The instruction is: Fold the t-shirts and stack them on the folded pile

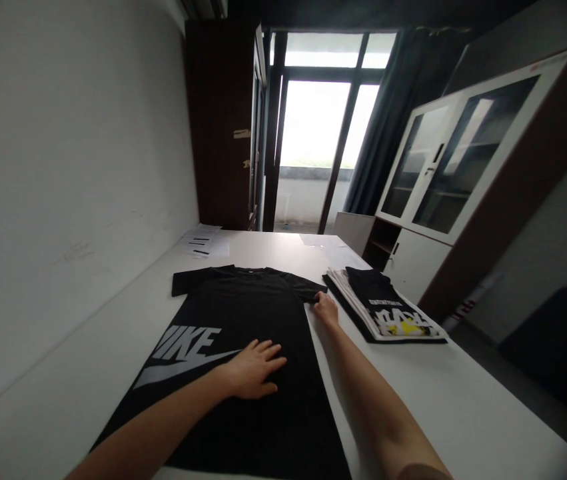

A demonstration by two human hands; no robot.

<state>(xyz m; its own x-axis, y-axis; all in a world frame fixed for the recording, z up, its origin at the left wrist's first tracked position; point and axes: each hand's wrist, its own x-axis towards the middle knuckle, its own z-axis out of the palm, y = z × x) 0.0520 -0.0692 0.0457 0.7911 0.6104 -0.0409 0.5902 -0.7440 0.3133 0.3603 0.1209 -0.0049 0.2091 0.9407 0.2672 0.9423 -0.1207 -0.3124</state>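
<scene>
A black T-shirt [258, 307] with a grey Nike print lies spread out on the white table, its collar toward the far end. My left hand [256, 369] rests flat on the shirt's middle, fingers spread, just right of the print's tip. At the shirt's right sleeve, my right hand [326, 309] has its fingers closed on the sleeve's edge. Part of the print is hidden behind my left forearm.
A stack of folded shirts [388, 313], black and white, sits on the table's right side. Papers [203, 241] lie at the far left, and more sheets [333, 250] at the far right. A wall [88, 167] borders the left; a glass-door cabinet [443, 160] stands right.
</scene>
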